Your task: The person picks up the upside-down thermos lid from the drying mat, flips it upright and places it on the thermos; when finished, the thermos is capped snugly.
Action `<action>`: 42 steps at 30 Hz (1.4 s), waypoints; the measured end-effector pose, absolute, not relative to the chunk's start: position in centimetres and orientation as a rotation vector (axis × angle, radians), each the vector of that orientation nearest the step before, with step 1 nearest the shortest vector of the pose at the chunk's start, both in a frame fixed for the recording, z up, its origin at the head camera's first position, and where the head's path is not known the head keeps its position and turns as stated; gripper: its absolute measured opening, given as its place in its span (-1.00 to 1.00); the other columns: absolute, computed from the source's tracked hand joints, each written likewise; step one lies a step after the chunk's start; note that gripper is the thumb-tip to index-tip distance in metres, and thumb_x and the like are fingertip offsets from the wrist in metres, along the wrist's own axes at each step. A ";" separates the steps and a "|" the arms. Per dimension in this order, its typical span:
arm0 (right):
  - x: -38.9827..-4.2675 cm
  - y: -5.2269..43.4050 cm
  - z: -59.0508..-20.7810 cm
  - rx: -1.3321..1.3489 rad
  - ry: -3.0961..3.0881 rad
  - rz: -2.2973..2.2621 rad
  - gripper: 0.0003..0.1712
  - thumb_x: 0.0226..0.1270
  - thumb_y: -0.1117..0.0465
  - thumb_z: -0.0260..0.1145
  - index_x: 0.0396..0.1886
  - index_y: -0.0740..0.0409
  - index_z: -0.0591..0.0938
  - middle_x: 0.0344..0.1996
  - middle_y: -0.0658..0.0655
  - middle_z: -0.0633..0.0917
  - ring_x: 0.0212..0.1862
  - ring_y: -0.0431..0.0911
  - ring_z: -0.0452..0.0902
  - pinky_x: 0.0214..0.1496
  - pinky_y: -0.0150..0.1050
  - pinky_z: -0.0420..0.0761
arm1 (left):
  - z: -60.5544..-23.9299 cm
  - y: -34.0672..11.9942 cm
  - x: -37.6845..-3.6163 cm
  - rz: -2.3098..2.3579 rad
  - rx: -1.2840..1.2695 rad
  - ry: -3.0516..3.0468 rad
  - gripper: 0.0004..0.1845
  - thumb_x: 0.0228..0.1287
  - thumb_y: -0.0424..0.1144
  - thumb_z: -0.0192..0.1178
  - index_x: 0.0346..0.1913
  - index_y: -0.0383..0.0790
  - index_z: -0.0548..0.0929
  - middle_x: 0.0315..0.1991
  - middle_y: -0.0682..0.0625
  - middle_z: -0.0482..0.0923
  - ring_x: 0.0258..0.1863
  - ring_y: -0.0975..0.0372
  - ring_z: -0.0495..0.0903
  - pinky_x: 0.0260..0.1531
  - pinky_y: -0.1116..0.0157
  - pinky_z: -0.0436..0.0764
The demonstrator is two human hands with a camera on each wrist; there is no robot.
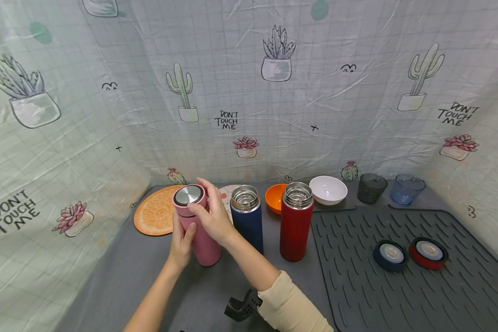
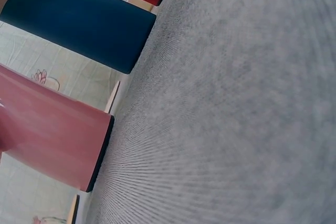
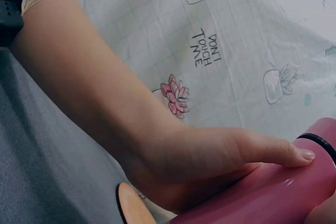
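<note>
Pink flask (image 1: 199, 226) upright on grey table (image 1: 149, 267), lid on. Left hand (image 1: 181, 244) wraps its body; right hand (image 1: 213, 216) curls around the lid (image 1: 188, 195). Blue flask (image 1: 247, 221) and red flask (image 1: 296, 221) just beside, both uncapped, contents not visible.

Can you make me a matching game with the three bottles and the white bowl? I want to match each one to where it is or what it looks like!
Things:
1. pink bottle
2. blue bottle
3. red bottle
4. white bowl

Clues:
A. at the back, next to an orange bowl
B. lid on, held by both hands
C. open, at the mat's edge
D. open, in the middle of the row

Pairs: 1-B, 2-D, 3-C, 4-A
</note>
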State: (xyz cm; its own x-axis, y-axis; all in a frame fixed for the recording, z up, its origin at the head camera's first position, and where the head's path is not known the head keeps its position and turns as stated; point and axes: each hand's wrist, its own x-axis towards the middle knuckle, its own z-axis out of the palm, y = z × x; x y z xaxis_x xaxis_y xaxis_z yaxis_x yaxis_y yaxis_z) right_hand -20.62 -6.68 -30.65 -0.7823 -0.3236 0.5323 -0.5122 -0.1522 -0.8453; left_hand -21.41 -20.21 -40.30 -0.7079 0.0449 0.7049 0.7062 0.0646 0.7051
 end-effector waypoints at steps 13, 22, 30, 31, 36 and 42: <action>-23.0 -7.6 -33.5 1.029 -1.936 2.160 -0.28 0.21 0.19 0.18 0.33 0.21 0.14 0.14 0.20 0.32 0.11 -0.15 0.32 0.12 -0.29 0.39 | -40.5 -20.3 -21.4 -1.719 -0.711 -1.833 -0.45 0.32 -0.33 -0.16 0.35 -0.21 0.00 0.18 -0.07 0.21 0.10 0.19 0.31 0.01 0.40 0.36; -23.4 -7.5 -33.5 1.087 -1.824 2.242 -0.36 0.25 0.29 0.12 0.31 0.22 0.16 0.13 0.26 0.37 0.08 -0.12 0.38 0.08 -0.30 0.42 | -40.1 -20.2 -21.4 -1.710 -0.690 -1.846 -0.45 0.27 -0.38 -0.17 0.33 -0.27 0.02 0.13 -0.05 0.24 0.02 0.19 0.32 -0.06 0.42 0.40; -23.2 -7.4 -33.7 1.064 -1.850 2.184 -0.31 0.25 0.23 0.09 0.35 0.23 0.11 0.19 0.27 0.28 0.16 -0.07 0.31 0.17 -0.29 0.35 | -40.0 -20.0 -21.4 -1.735 -0.714 -1.838 -0.43 0.26 -0.42 -0.17 0.33 -0.24 0.01 0.14 -0.05 0.24 0.04 0.19 0.33 -0.05 0.41 0.40; -23.2 -7.4 -33.7 1.080 -1.846 2.198 -0.31 0.26 0.22 0.06 0.37 0.23 0.10 0.21 0.29 0.27 0.18 -0.06 0.29 0.19 -0.29 0.32 | -40.0 -20.1 -21.3 -1.735 -0.703 -1.839 -0.44 0.26 -0.41 -0.16 0.33 -0.25 0.02 0.13 -0.04 0.24 0.03 0.19 0.33 -0.07 0.42 0.40; -23.4 -7.4 -33.7 1.078 -1.804 2.297 -0.34 0.20 0.30 0.11 0.32 0.25 0.18 0.13 0.28 0.39 0.09 -0.10 0.37 0.10 -0.31 0.40 | -40.2 -20.1 -21.3 -1.747 -0.679 -1.843 -0.45 0.29 -0.35 -0.15 0.33 -0.25 0.02 0.12 -0.06 0.24 0.02 0.19 0.34 -0.08 0.42 0.41; -23.3 -7.7 -33.8 0.949 -1.834 2.273 -0.27 0.07 0.34 0.31 0.23 0.20 0.21 0.02 0.14 0.38 -0.03 -0.17 0.40 -0.05 -0.31 0.51 | -40.1 -20.2 -21.4 -1.755 -0.717 -1.841 -0.45 0.32 -0.35 -0.15 0.34 -0.18 0.00 0.18 -0.09 0.22 0.08 0.16 0.33 0.00 0.39 0.40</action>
State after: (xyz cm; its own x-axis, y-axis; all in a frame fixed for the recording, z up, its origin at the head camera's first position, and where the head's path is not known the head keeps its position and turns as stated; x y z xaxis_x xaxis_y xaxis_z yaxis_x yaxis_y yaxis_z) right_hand -23.27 -7.73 -33.76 -0.8066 -0.3166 0.4991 -0.4208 -0.2854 -0.8611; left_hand -21.41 -20.15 -40.07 -0.7399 0.0368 0.6717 0.6727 0.0333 0.7392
